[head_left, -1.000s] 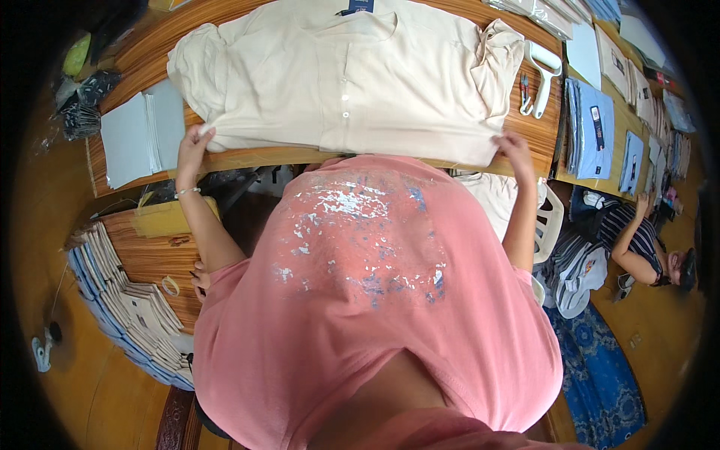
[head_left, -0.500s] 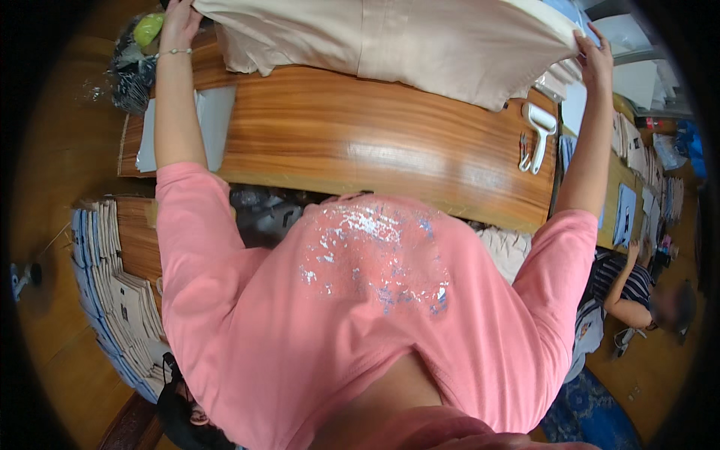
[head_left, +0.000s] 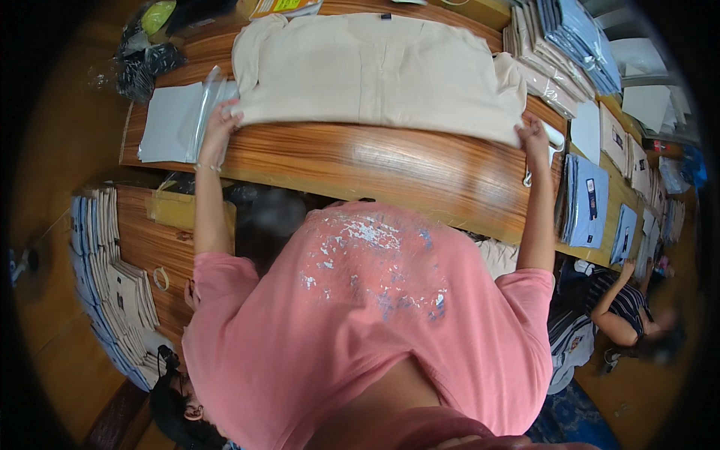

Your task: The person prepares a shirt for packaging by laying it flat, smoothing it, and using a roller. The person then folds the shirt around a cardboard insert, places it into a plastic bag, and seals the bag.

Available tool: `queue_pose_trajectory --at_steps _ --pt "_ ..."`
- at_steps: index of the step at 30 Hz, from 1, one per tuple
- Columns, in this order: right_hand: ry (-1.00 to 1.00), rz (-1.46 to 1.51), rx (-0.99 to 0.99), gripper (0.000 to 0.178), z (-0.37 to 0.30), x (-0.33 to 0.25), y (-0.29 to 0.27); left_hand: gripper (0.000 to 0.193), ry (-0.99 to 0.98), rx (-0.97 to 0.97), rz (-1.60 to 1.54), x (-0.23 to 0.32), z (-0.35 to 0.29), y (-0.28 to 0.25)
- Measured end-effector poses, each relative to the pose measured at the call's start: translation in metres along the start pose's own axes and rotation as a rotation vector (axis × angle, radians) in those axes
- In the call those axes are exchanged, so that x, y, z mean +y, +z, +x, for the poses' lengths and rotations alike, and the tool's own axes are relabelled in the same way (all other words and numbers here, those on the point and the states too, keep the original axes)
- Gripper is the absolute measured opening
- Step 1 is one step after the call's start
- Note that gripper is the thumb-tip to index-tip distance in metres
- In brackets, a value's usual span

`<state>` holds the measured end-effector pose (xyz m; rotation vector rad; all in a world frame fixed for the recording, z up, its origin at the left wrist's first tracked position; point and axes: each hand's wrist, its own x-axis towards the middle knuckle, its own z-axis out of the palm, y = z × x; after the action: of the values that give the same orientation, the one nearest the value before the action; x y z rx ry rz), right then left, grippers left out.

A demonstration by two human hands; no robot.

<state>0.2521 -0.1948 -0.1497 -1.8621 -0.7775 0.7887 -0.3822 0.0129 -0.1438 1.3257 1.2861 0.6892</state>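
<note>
A cream shirt point(head_left: 307, 71) lies spread across the wooden table point(head_left: 360, 161), a small dark label at its far edge and a seam line down its middle. My left hand point(head_left: 221, 124) is closed on its near left corner, beside a clear plastic sleeve. The near right corner is pinched in my right hand point(head_left: 533, 137), and the near edge runs taut between both hands. Just behind my right hand a white lint roller point(head_left: 556, 139) shows in part. The small snips near it are mostly hidden by my right wrist.
White sheets point(head_left: 171, 120) lie at the table's left end. Bagged folded shirts point(head_left: 551, 71) are stacked at the far right, with a folded blue shirt point(head_left: 586, 199) nearer. More folded garments point(head_left: 124, 292) stand at lower left. People sit at lower left and at right.
Both hands have come nearer to me and closer together, bringing the shirt's near edge down over the table. The shirt now lies flatter, its far edge in view.
</note>
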Motion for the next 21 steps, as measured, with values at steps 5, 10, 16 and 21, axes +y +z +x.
queue_pose_trajectory --at_steps 5,10,16,21 --pt "0.288 0.008 -0.104 0.044 -0.081 0.039 0.012 0.029 -0.235 -0.031 0.055 -0.064 -0.07 -0.013" --pt "-0.018 -0.55 -0.221 0.046 -0.089 0.059 -0.016 0.027 0.078 0.014 0.837 -0.062 -0.087 -0.025" --pt "-0.51 -0.529 -0.391 0.032 -0.043 -0.047 0.141 0.029 0.421 -0.243 0.597 0.017 0.007 0.12" --pt "-0.804 -0.679 -0.337 0.018 -0.018 -0.045 0.261 0.018 0.676 -0.134 0.857 0.015 0.063 0.211"
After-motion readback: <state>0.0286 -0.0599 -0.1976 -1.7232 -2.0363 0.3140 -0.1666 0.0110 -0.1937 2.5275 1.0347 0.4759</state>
